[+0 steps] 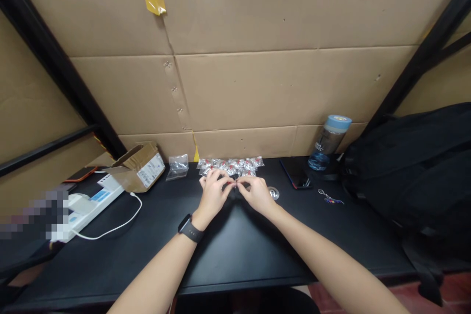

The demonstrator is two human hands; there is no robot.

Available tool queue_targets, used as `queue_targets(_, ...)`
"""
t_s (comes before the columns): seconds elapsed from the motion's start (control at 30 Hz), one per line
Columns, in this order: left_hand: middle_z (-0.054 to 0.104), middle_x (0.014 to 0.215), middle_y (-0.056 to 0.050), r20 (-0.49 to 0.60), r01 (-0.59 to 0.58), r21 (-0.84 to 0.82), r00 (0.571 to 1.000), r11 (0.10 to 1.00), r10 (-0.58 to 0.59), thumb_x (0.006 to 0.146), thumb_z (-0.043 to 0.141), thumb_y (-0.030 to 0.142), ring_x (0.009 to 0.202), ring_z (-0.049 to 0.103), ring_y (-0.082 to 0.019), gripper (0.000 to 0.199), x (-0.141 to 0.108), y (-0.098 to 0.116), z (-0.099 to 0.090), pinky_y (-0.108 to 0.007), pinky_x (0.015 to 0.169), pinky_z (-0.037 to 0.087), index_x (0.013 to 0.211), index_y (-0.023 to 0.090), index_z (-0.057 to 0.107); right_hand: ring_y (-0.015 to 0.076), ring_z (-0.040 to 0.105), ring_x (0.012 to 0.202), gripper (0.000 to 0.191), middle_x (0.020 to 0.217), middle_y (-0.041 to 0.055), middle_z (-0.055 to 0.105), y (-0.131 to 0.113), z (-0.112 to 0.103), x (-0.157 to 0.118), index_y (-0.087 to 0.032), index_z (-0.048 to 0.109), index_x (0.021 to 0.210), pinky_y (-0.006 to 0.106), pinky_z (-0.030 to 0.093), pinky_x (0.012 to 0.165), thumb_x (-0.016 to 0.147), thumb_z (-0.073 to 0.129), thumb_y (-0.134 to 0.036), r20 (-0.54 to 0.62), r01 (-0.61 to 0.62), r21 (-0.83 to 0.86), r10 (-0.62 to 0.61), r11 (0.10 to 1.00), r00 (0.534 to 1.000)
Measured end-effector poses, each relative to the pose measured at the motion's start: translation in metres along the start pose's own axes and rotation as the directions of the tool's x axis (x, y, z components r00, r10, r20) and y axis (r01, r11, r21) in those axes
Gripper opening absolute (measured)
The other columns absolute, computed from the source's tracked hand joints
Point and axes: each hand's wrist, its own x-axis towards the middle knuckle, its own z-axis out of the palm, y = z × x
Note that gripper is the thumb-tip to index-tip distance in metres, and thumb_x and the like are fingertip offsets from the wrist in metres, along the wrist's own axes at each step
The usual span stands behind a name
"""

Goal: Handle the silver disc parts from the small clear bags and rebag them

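My left hand, with a dark watch on its wrist, and my right hand meet above the middle of the black table. Thumb and forefinger of each are pinched together, almost touching, around something too small to make out. Just behind them lie several small clear plastic packets with red marks and silvery contents. Close beside my right hand rests a round silvery piece, perhaps a shallow dish, with small bits in it.
Left of the packets are a clear plastic bag, an opened cardboard box and a white power strip with a cable. On the right stand a phone, a keychain, a water bottle and a black backpack. Cardboard walls the back.
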Motion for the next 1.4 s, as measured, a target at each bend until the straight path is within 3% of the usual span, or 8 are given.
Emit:
queue_targets(0.13, 0.068, 0.109, -0.006, 0.046, -0.014, -0.022, 0.999, 1.0, 0.015, 0.092, 0.065, 0.034, 0.118, 0.052, -0.028, 0.01, 0.001, 0.001, -0.003, -0.045, 0.095, 0.033, 0.091, 0.027, 0.073, 0.018, 0.068, 0.087, 0.011, 0.094, 0.0047, 0.072, 0.003, -0.002, 0.001, -0.02, 0.066, 0.08, 0.028, 0.054, 0.077, 0.088, 0.059, -0.016, 0.007, 0.068, -0.092, -0.068, 0.993, 0.998)
queue_targets(0.33, 0.067, 0.127, -0.004, 0.192, 0.032, -0.232, 0.981, 0.972, 0.014, 0.098, 0.054, 0.04, 0.122, 0.058, -0.024, 0.028, 0.007, -0.006, -0.012, -0.041, 0.104, 0.039, 0.122, 0.029, 0.062, 0.0227, 0.061, 0.102, 0.007, 0.109, 0.0092, 0.066, 0.003, -0.016, -0.002, -0.02, 0.063, 0.083, 0.035, 0.051, 0.09, 0.088, 0.06, -0.017, 0.126, 0.276, -0.333, -0.247, 0.902, 0.961)
queue_targets(0.57, 0.074, 0.114, -0.001, 0.433, 0.086, -0.294, 0.9, 0.952, 0.052, 0.089, 0.063, 0.038, 0.11, 0.064, -0.024, 0.023, 0.003, -0.009, -0.004, -0.037, 0.102, 0.044, 0.109, 0.03, 0.071, 0.0238, 0.058, 0.109, 0.006, 0.117, 0.0097, 0.064, 0.004, -0.025, 0.002, -0.02, 0.063, 0.082, 0.037, 0.048, 0.096, 0.088, 0.062, -0.019, 0.184, 0.348, -0.357, -0.3, 0.867, 0.936)
queue_targets(0.73, 0.069, 0.124, -0.004, 0.384, 0.049, -0.162, 0.923, 0.986, 0.017, 0.092, 0.059, 0.044, 0.122, 0.055, -0.028, 0.028, 0.004, -0.014, -0.009, -0.045, 0.105, 0.039, 0.116, 0.033, 0.07, 0.0226, 0.059, 0.109, 0.008, 0.117, 0.0086, 0.064, 0.007, -0.034, 0.006, -0.02, 0.065, 0.084, 0.035, 0.048, 0.095, 0.09, 0.061, -0.023, 0.195, 0.254, -0.369, -0.192, 0.894, 0.962)
queue_targets(0.87, 0.069, 0.121, -0.004, 0.424, 0.037, -0.011, 0.905, 0.999, -0.029, 0.089, 0.062, 0.039, 0.123, 0.052, -0.031, 0.024, 0.007, -0.039, -0.025, -0.05, 0.104, 0.036, 0.11, 0.033, 0.071, 0.0226, 0.061, 0.111, 0.017, 0.114, 0.0081, 0.067, 0.022, -0.056, 0.01, -0.022, 0.068, 0.103, 0.034, 0.048, 0.095, 0.096, 0.056, -0.031, 0.292, 0.126, -0.413, 0.0, 0.902, 0.957)
queue_targets(1.07, 0.072, 0.102, -0.004, 0.58, 0.073, 0.017, 0.812, 0.997, -0.069, 0.074, 0.078, 0.042, 0.108, 0.059, -0.029, 0.022, 0.008, -0.067, -0.04, -0.042, 0.099, 0.036, 0.093, 0.031, 0.077, 0.0269, 0.064, 0.108, 0.066, 0.121, 0.0088, 0.066, 0.057, -0.098, 0.016, -0.022, 0.07, 0.12, 0.03, 0.049, 0.09, 0.057, 0.09, -0.028, 0.509, -0.018, -0.493, 0.305, 0.87, 0.805)
queue_targets(1.23, 0.074, 0.1, -0.002, 0.663, 0.063, -0.007, 0.747, 0.998, -0.043, 0.076, 0.076, 0.044, 0.104, 0.062, -0.027, 0.016, 0.01, -0.06, -0.044, -0.038, 0.095, 0.035, 0.087, 0.032, 0.078, 0.0196, 0.068, 0.084, 0.056, 0.097, 0.0018, 0.071, 0.07, -0.101, 0.018, -0.024, 0.075, 0.107, 0.024, 0.048, 0.072, 0.053, 0.089, -0.022, 0.53, -0.084, -0.47, 0.358, 0.878, 0.769)
queue_targets(1.4, 0.074, 0.099, 0.0, 0.707, 0.027, -0.01, 0.708, 1.0, -0.012, 0.078, 0.075, 0.03, 0.104, 0.063, -0.025, 0.002, 0.011, -0.053, -0.045, -0.036, 0.092, 0.033, 0.078, 0.029, 0.076, 0.0176, 0.065, 0.076, 0.044, 0.091, 0.0012, 0.07, 0.059, -0.095, 0.016, -0.024, 0.074, 0.097, 0.023, 0.043, 0.062, 0.055, 0.083, -0.018, 0.534, -0.065, -0.506, 0.371, 0.86, 0.76)
